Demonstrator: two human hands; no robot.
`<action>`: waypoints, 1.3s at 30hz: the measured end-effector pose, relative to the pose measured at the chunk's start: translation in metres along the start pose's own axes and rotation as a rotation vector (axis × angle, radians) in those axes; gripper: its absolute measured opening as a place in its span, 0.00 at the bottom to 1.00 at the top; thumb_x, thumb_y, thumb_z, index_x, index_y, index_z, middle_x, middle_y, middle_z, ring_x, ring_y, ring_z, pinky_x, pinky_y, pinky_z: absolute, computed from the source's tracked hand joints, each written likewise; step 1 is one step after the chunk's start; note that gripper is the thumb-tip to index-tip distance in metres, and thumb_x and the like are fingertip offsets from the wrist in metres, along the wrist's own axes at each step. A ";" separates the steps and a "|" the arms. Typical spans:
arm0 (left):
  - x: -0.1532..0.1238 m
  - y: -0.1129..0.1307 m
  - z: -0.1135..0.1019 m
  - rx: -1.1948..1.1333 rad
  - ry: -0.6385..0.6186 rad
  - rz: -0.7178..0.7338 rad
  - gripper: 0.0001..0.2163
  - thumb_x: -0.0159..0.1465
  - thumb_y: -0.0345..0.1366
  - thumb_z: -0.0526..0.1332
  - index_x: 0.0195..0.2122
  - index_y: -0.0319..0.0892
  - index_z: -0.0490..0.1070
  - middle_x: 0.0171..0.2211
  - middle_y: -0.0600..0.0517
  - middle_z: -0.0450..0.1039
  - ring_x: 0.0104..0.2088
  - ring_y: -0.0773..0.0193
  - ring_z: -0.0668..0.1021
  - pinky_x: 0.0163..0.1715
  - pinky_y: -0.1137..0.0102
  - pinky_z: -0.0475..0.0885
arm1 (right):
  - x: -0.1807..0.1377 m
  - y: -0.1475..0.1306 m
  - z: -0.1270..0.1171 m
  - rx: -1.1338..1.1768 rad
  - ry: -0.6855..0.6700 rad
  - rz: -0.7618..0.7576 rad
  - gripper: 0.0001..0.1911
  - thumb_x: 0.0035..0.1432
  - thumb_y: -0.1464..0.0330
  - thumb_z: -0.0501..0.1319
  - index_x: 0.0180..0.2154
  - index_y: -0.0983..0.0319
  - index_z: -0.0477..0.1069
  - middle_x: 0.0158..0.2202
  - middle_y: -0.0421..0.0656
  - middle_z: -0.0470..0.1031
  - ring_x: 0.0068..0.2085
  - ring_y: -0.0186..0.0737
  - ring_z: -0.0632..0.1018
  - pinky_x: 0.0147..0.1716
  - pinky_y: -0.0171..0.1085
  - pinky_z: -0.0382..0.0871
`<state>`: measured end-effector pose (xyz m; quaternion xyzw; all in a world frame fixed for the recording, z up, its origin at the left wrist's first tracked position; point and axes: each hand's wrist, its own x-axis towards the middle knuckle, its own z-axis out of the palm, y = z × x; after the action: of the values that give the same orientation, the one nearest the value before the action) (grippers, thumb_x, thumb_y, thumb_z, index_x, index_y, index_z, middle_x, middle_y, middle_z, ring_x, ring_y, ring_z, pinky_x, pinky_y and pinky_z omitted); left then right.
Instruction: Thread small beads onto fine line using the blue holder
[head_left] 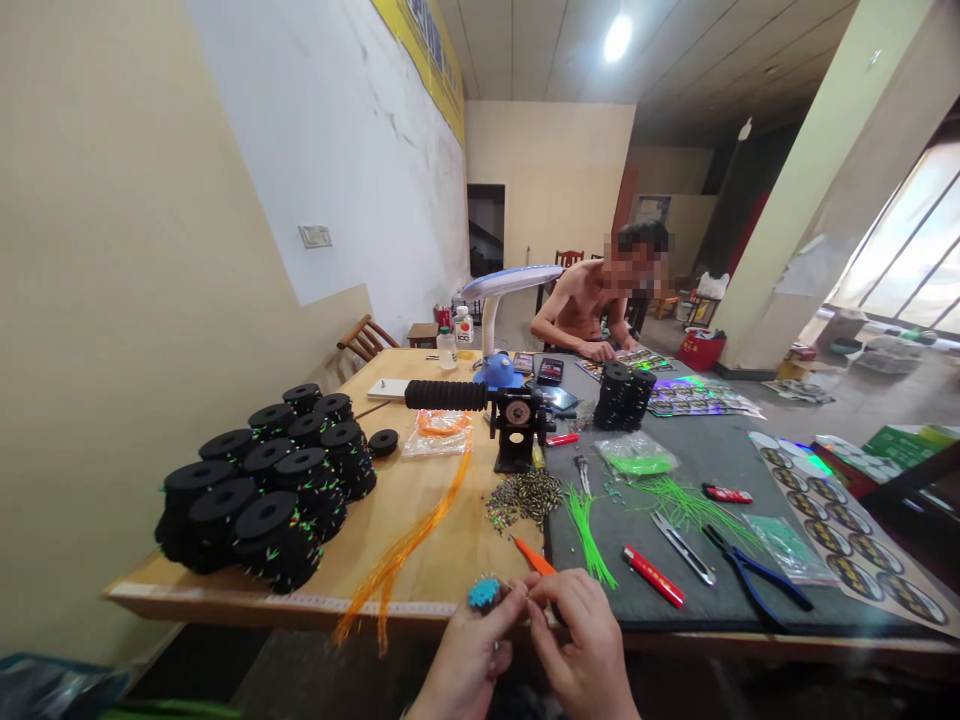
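Note:
My left hand (pixel 469 650) is closed at the table's front edge, with a small blue toothed disc (pixel 484 593) held at its fingers. Right beside it, my right hand (pixel 581 640) is pinched, its fingertips meeting those of the left. Whatever thin piece lies between the fingertips is too small to make out. Just behind the right hand lies a pointed orange tool (pixel 534 556), partly covered by the fingers. Beyond it is a pile of small dark and gold beads (pixel 529 495). A bundle of orange strands (pixel 416 540) hangs over the table edge on the left.
Stacked black foam spools (pixel 266 515) fill the left. A black winding device (pixel 516 430) and a desk lamp (pixel 491 330) stand mid-table. Green strands (pixel 589 530), scissors-like snips (pixel 682 548), a red lighter (pixel 652 577) and pliers (pixel 754 580) lie right. A person (pixel 581 310) sits opposite.

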<state>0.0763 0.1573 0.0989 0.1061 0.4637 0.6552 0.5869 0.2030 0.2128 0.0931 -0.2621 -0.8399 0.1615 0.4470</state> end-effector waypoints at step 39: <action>0.002 -0.003 -0.007 -0.064 -0.057 -0.039 0.17 0.42 0.39 0.78 0.26 0.35 0.74 0.44 0.34 0.79 0.51 0.40 0.77 0.08 0.84 0.50 | -0.014 0.119 -0.074 -0.609 -0.002 0.284 0.11 0.57 0.71 0.51 0.31 0.60 0.71 0.29 0.46 0.76 0.33 0.45 0.76 0.33 0.39 0.66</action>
<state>0.0734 0.1557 0.0921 0.0969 0.4277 0.6546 0.6158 0.3069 0.3037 0.0639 -0.4979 -0.8052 -0.0360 0.3201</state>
